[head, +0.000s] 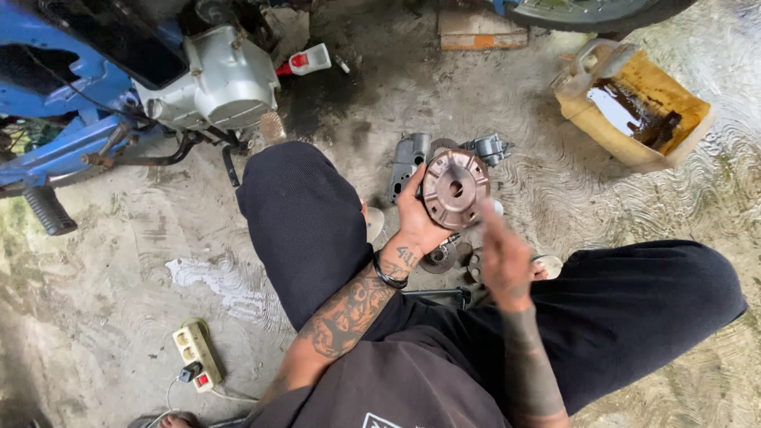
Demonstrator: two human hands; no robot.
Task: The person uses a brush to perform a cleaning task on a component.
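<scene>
My left hand (418,218) grips a round, reddish-brown metal hub part (455,187) with a centre hole, held up face-on between my knees. My right hand (504,257) hovers just below and to the right of it, blurred, fingers pointing toward the part's lower edge; I cannot tell if it touches it. A black band circles my left wrist. On the concrete floor beneath the hands lie several small metal parts (438,257) and a dark bar-shaped tool (436,295), partly hidden by my arms.
A blue motorcycle with a grey engine case (222,79) stands at the upper left. Grey engine parts (408,162) lie beyond the hub. A cut yellow jug of dark oil (634,107) sits upper right. A power strip (196,354) lies at lower left.
</scene>
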